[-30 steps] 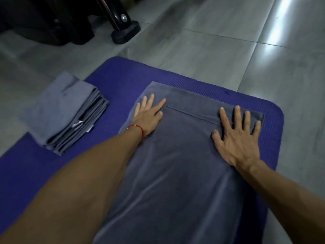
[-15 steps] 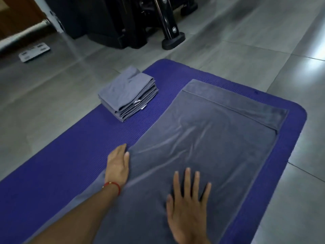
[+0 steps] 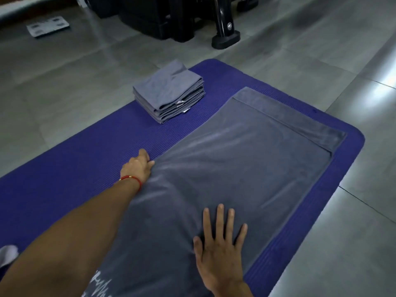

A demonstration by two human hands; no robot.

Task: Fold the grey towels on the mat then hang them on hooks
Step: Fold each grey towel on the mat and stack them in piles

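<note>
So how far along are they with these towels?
Partly done. A stack of folded towels sits on the blue mat. One grey towel lies spread flat: the left hand grips its side edge, the right hand presses it down. It is not yet folded, and no hooks are in view, so hanging remains.

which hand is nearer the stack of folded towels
Left. The left hand is at the spread towel's left edge, below the stack of folded towels; the right hand lies flat farther back.

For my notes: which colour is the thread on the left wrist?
Red thread, on the left wrist; head view shows it.
</note>
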